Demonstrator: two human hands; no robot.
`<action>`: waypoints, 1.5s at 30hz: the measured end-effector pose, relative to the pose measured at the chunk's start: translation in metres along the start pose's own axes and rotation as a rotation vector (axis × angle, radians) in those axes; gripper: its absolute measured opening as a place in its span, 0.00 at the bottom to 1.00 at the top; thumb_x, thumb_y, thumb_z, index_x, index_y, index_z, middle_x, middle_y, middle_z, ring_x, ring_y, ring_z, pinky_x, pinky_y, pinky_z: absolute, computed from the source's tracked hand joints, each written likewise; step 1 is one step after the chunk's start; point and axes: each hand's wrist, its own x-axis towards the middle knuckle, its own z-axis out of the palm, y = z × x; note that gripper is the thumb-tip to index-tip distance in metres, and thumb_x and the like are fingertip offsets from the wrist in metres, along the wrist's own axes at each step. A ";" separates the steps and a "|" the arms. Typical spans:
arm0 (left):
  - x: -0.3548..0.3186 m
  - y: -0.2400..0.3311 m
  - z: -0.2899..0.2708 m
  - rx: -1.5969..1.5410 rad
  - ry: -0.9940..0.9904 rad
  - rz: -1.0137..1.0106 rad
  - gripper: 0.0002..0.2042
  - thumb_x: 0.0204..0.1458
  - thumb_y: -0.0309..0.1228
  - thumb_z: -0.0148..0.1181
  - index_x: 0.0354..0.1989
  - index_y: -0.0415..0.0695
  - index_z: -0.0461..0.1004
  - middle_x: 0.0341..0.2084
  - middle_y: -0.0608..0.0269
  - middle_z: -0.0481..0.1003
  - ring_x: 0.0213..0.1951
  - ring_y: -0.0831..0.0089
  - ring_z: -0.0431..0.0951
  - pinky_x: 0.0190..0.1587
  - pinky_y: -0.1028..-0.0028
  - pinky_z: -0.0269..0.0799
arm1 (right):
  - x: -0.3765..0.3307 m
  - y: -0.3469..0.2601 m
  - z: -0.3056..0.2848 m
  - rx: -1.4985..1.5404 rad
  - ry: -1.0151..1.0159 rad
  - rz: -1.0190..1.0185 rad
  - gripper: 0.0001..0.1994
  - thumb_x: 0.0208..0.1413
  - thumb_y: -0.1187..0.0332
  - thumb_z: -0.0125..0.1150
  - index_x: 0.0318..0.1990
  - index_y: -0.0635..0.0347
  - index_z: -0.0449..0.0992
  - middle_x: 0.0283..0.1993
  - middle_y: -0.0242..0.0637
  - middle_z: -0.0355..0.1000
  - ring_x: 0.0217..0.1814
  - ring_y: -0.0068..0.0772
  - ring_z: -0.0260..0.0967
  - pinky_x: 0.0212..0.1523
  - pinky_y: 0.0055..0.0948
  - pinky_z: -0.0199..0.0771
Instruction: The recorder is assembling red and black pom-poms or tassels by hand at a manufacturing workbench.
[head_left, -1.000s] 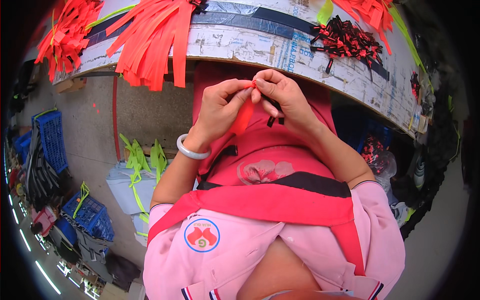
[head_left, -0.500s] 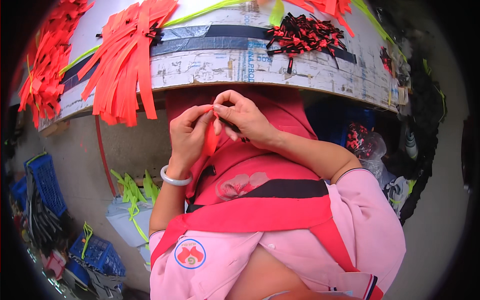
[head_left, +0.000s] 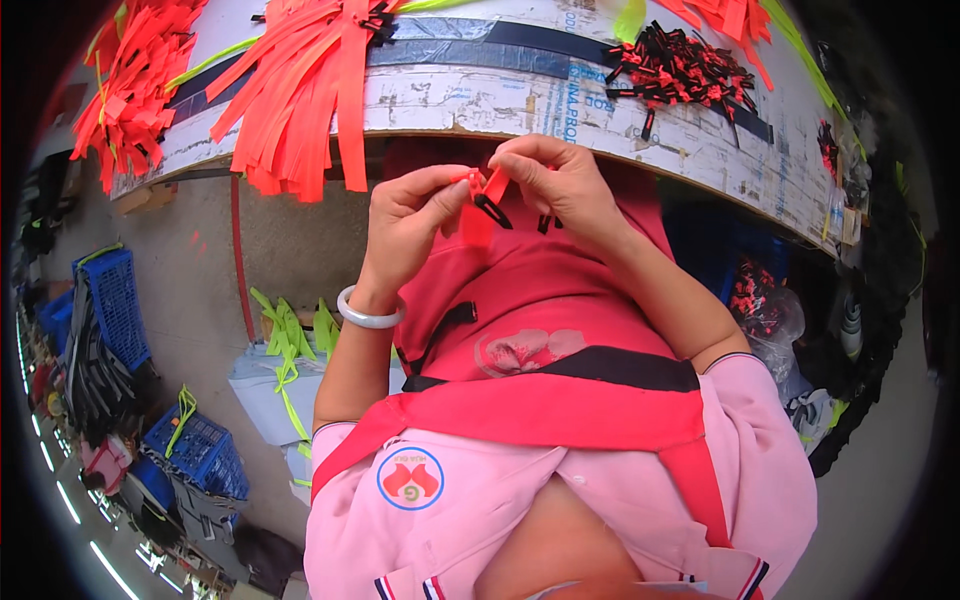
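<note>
Above my lap, my left hand (head_left: 408,218) is closed, thumb and forefinger pinching an orange-red strip (head_left: 478,228) whose lower part hangs below the fingers. A small black loop-shaped piece (head_left: 492,212) dangles from the strip between my hands. Close on the right, my right hand (head_left: 568,192) pinches an end of the same strip between thumb and fingertips. More small black pieces (head_left: 547,222) poke out beneath its curled fingers; how they are held is hidden. Whether the strip passes through the black loop is too small to make out.
On the table (head_left: 450,110) ahead, a bundle of orange-red strips (head_left: 300,110) hangs over the edge, left of a pile of small black-and-red pieces (head_left: 680,75). Another orange-red heap (head_left: 135,90) lies far left. Blue baskets (head_left: 112,300) stand on the floor at left.
My hands have moved apart slightly, with the strip stretched between them. The black loop piece now shows there. The whole view has shifted, so the table sits farther right and higher.
</note>
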 end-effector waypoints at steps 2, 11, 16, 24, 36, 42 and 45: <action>0.000 0.001 -0.004 -0.034 -0.009 -0.022 0.09 0.57 0.25 0.57 0.42 0.34 0.77 0.29 0.63 0.78 0.28 0.81 0.76 0.31 0.82 0.72 | -0.004 -0.001 0.006 -0.131 0.020 -0.197 0.08 0.58 0.67 0.62 0.35 0.64 0.79 0.30 0.28 0.75 0.31 0.13 0.67 0.32 0.16 0.68; -0.002 -0.002 -0.012 -0.215 -0.063 -0.140 0.09 0.58 0.27 0.56 0.42 0.34 0.76 0.29 0.59 0.78 0.25 0.75 0.78 0.27 0.75 0.77 | -0.011 -0.009 0.020 -0.172 -0.027 -0.084 0.09 0.57 0.65 0.62 0.35 0.63 0.77 0.29 0.29 0.73 0.24 0.11 0.64 0.21 0.13 0.60; -0.001 0.003 -0.017 -0.400 -0.152 -0.203 0.10 0.58 0.28 0.56 0.42 0.33 0.75 0.28 0.57 0.78 0.24 0.74 0.78 0.24 0.74 0.76 | -0.011 -0.017 0.014 -0.221 -0.095 0.025 0.10 0.56 0.65 0.64 0.35 0.63 0.77 0.28 0.29 0.73 0.26 0.12 0.67 0.22 0.13 0.61; -0.002 0.001 -0.013 -0.309 -0.136 -0.195 0.10 0.58 0.28 0.56 0.41 0.33 0.76 0.27 0.58 0.78 0.22 0.75 0.77 0.24 0.76 0.76 | -0.011 -0.012 0.018 -0.222 -0.046 -0.040 0.10 0.55 0.65 0.66 0.35 0.63 0.77 0.27 0.28 0.72 0.25 0.11 0.66 0.24 0.13 0.64; -0.002 0.004 -0.013 -0.228 -0.177 -0.230 0.10 0.57 0.29 0.57 0.39 0.33 0.77 0.25 0.56 0.78 0.22 0.75 0.78 0.24 0.78 0.76 | -0.011 -0.029 0.014 -0.356 -0.125 0.032 0.09 0.54 0.66 0.65 0.33 0.64 0.76 0.26 0.28 0.72 0.25 0.11 0.66 0.23 0.12 0.60; 0.000 0.006 -0.019 -0.237 -0.217 -0.262 0.10 0.57 0.29 0.57 0.39 0.33 0.77 0.24 0.56 0.78 0.21 0.74 0.77 0.24 0.78 0.75 | -0.011 -0.021 0.014 -0.212 -0.132 0.096 0.09 0.54 0.67 0.65 0.33 0.63 0.75 0.26 0.28 0.72 0.26 0.11 0.66 0.23 0.11 0.61; 0.000 0.004 -0.019 -0.249 -0.224 -0.266 0.10 0.57 0.29 0.57 0.39 0.33 0.77 0.24 0.56 0.78 0.21 0.74 0.77 0.24 0.78 0.75 | -0.010 -0.018 0.010 -0.186 -0.161 0.123 0.08 0.54 0.67 0.65 0.34 0.63 0.76 0.26 0.28 0.72 0.25 0.11 0.66 0.23 0.11 0.61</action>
